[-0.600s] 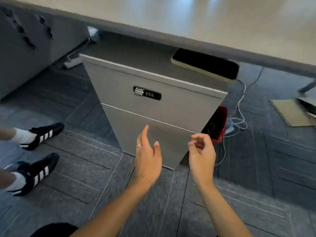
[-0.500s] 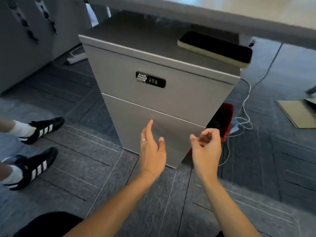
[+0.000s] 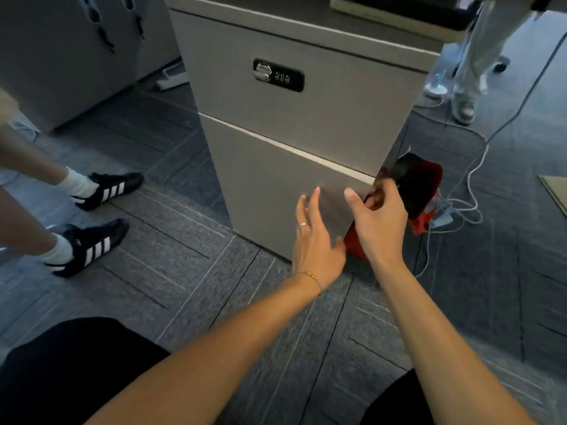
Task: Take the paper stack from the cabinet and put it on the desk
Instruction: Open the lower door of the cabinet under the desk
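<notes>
While the grey cabinet [image 3: 294, 124] fills the frame's upper centre, both drawers closed, no paper stack shows. Lower centre, the right hand [image 3: 379, 223] hooks its fingers [image 3: 372, 199] around the lower drawer's right edge; the left hand [image 3: 316, 243] hovers beside it, fingers spread, holding nothing.

floor [image 3: 190, 271]: dark grey carpet tiles, thin pale seams
cabinet [image 3: 294, 124]: grey, two closed drawer fronts, stands on floor mid-frame
red bag [image 3: 425, 191]: on floor, against cabinet's right side
white cables [image 3: 469, 182]: loose loops on floor right of bag, run to a power strip [image 3: 441, 220]
black striped shoes [image 3: 101, 210]: bystander's, on floor at left
cardboard [image 3: 557, 191]: flat, right edge
</notes>
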Tool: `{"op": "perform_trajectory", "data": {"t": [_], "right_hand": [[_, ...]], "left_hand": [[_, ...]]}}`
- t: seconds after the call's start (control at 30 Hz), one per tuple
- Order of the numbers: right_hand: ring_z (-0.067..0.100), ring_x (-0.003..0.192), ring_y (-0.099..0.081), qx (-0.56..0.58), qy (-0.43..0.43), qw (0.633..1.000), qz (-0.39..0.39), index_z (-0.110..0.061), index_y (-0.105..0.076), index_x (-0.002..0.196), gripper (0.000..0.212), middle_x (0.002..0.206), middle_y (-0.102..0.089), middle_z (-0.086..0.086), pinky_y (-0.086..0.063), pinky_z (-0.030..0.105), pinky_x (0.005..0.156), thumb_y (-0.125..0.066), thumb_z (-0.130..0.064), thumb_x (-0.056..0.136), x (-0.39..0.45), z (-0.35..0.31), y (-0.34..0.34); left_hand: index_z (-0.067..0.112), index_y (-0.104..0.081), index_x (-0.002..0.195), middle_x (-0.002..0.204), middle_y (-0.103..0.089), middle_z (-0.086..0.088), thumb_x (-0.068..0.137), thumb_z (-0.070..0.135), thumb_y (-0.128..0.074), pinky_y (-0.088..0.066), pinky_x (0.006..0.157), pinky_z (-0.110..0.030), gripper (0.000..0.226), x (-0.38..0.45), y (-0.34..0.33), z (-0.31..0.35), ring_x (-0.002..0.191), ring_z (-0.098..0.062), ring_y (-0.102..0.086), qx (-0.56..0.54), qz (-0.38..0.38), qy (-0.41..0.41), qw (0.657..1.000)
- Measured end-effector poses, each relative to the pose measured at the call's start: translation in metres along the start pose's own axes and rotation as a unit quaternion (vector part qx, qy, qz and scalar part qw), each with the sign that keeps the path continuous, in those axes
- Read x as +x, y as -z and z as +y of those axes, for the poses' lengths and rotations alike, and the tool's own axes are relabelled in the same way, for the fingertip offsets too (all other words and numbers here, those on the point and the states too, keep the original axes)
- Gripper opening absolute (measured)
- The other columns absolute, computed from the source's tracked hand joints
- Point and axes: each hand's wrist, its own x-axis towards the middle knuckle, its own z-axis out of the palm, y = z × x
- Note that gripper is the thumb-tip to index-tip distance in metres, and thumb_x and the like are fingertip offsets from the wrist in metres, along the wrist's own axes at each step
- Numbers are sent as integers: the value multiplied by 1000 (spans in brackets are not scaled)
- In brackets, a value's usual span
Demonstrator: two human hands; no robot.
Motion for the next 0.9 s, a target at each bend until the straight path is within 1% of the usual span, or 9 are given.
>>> {"op": "perform_trajectory", "data": {"t": [0.17, 0.27, 0.33, 0.43, 0.6, 0.7, 0.77, 0.83, 0.9], "right_hand": [[16, 55, -49, -78, 106, 991, -38, -12, -52, 77, 36, 60, -52, -1, -45, 37, 58, -71, -41, 87, -24, -8, 13], [18, 49, -45, -165, 209, 963, -49, -15, -43, 68, 41, 52, -44, -4, -36, 34, 49, -70, -40, 87, -48, -18, 9], [16, 47, -40, -194, 266, 942, -59, -20, -38, 65, 42, 51, -35, -9, -28, 30, 48, -70, -37, 86, -61, -23, 3], [22, 44, -46, -193, 324, 924, -70, -20, -39, 59, 43, 47, -40, -2, -31, 32, 43, -70, -35, 86, -71, -26, -9], [19, 41, -39, -127, 380, 910, -107, -23, -36, 55, 48, 45, -36, -3, -24, 29, 46, -66, -37, 89, -91, -43, -32], [22, 39, -44, -76, 389, 901, -178, -12, -49, 49, 54, 43, -47, 3, -36, 37, 43, -54, -36, 97, -104, -53, -53], [23, 38, -45, -50, 388, 895, -214, -9, -55, 48, 55, 43, -48, 4, -38, 42, 43, -51, -32, 98, -114, -60, -68], [22, 38, -43, -33, 379, 895, -232, -9, -54, 47, 57, 41, -45, 4, -36, 40, 43, -53, -34, 98, -125, -68, -84], [20, 38, -37, -12, 363, 897, -251, -9, -47, 45, 58, 39, -36, 2, -31, 34, 43, -58, -35, 95, -137, -80, -98]], "left_hand": [[45, 16, 154, 167, 9, 6, 78, 39, -75, -59, 82, -50, 119, -27, -4, -1, 133, -40, -51, 6, 30, 26, 999], [38, 23, 154, 166, 11, 5, 78, 41, -73, -59, 77, -47, 123, -43, -2, -3, 139, -41, -44, 22, 69, 53, 996], [33, 21, 156, 165, 6, 4, 82, 40, -69, -58, 79, -43, 116, -51, 3, -5, 145, -38, -34, 34, 103, 81, 991], [30, 14, 158, 165, 1, 2, 86, 46, -62, -52, 94, -43, 106, -65, 15, -13, 150, -27, -21, 35, 135, 88, 986], [31, -9, 158, 159, -27, 3, 86, 47, -51, -53, 99, -38, 85, -83, 44, -30, 139, -19, -43, 1, 207, 84, 975], [30, -27, 154, 153, -43, 5, 87, 29, -62, -50, 101, -39, 76, -96, 65, -53, 133, -18, -53, -1, 238, 76, 968], [31, -43, 146, 139, -59, 2, 88, 44, -54, -55, 93, -41, 60, -103, 83, -63, 120, -18, -64, -85, 240, 110, 961], [15, -59, 132, 117, -71, -6, 91, 44, -49, -59, 85, -42, 51, -105, 98, -75, 105, -20, -71, -145, 264, 137, 944], [-8, -63, 114, 96, -70, -13, 101, 24, -47, -62, 77, -33, 38, -106, 114, -81, 90, -16, -72, -191, 283, 158, 927]]}}
